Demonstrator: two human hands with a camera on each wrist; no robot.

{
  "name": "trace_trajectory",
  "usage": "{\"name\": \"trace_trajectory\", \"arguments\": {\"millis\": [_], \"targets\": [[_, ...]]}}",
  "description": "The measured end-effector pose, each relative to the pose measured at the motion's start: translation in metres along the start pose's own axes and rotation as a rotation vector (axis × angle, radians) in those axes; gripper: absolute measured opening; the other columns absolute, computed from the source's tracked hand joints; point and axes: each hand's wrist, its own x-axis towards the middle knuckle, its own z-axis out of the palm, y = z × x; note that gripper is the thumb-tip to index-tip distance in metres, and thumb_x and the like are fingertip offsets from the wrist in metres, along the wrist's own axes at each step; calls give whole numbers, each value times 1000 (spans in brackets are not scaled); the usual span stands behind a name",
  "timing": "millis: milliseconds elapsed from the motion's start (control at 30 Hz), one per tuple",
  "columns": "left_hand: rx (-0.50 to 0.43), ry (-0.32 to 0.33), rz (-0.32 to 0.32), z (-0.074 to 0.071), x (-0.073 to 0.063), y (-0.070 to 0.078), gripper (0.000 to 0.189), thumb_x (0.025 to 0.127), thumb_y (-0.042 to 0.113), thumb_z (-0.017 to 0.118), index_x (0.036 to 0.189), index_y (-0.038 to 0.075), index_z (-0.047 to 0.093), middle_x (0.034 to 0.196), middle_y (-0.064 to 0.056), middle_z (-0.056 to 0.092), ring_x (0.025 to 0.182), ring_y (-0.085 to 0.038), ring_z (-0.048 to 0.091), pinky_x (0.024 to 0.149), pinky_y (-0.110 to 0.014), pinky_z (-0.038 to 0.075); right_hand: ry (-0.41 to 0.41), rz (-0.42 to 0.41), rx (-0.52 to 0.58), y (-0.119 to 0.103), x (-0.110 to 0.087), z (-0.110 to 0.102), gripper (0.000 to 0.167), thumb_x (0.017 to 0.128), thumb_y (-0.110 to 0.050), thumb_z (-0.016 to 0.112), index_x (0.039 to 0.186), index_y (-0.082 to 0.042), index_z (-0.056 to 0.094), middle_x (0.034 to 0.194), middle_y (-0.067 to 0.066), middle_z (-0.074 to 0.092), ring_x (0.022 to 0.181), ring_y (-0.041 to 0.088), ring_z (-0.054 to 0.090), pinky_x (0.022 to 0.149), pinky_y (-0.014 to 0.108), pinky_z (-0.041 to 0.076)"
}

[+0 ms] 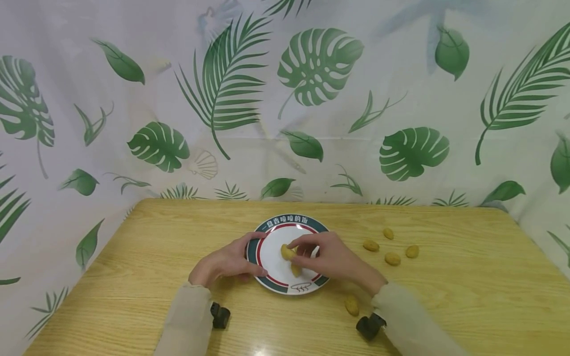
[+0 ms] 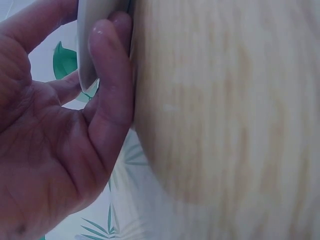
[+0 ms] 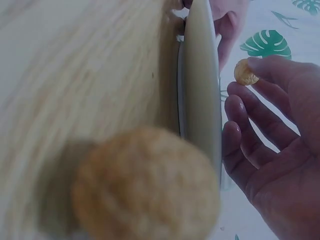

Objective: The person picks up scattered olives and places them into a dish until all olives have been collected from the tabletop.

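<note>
Placing, apparently: lower centre, left hand [image 1: 226, 259] gripped plate [image 1: 272, 247], right hand [image 1: 328, 253] pinched yellow potato-like piece [image 1: 286, 252] above it. Next move likely wanted lowering, release.

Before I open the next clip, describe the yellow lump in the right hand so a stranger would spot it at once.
On the wooden table sits a round white plate with a green and red border. Above it, the right hand pinches a small oval yellow lump. It is the only lump held: a second lump lies on the plate, other lumps on the table.
</note>
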Motion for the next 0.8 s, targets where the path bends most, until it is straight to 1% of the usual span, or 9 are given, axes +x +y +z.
{"name": "trace_trajectory", "arguments": {"millis": [133, 300, 400, 600, 700, 800], "targets": [[1, 1, 5, 0, -1, 0, 89, 78, 21, 88, 153, 29, 41, 141, -12, 49, 107, -25, 57, 73, -30, 54, -6, -3, -2, -2, 4, 5, 21, 93, -26, 77, 112, -18, 76, 90, -7, 72, 82, 6, 62, 75, 22, 54], [2, -1, 7, 0, -1, 1, 89, 78, 21, 88, 153, 29, 41, 141, -12, 48, 106, -24, 57, 73, -30, 53, -17, 23, -31, -2, 7, 9, 20, 92, -26, 77, 111, -19, 76, 91, -7, 72, 83, 6, 62, 75, 21, 53], [5, -3, 12, 0, -1, 1, 89, 78, 21, 88, 153, 28, 41, 140, -12, 48, 104, -24, 57, 72, -30, 53, -27, 45, -62, -2, 8, 11, 20, 92, -25, 77, 111, -18, 77, 91, -8, 71, 82, 7, 61, 74, 21, 52], [0, -5, 28, 0, 0, 1, 88, 79, 18, 88, 153, 27, 41, 139, -13, 49, 101, -23, 59, 71, -30, 53, -69, 72, -117, 1, 8, 11, 13, 92, -21, 77, 105, -19, 78, 89, -10, 70, 78, 7, 57, 70, 20, 48], [1, -4, 24, 0, 0, 0, 88, 79, 18, 88, 152, 27, 42, 139, -13, 49, 101, -23, 59, 72, -30, 54, -98, 77, -113, 3, 8, 12, 13, 92, -21, 77, 104, -19, 78, 92, -10, 72, 77, 8, 57, 69, 21, 48], [-1, -4, 18, 0, 1, 1, 88, 79, 19, 88, 152, 28, 41, 139, -13, 49, 101, -24, 59, 72, -30, 54, -111, 70, -104, 3, 8, 10, 14, 92, -23, 77, 105, -19, 78, 93, -9, 73, 75, 7, 56, 67, 21, 48]]}}
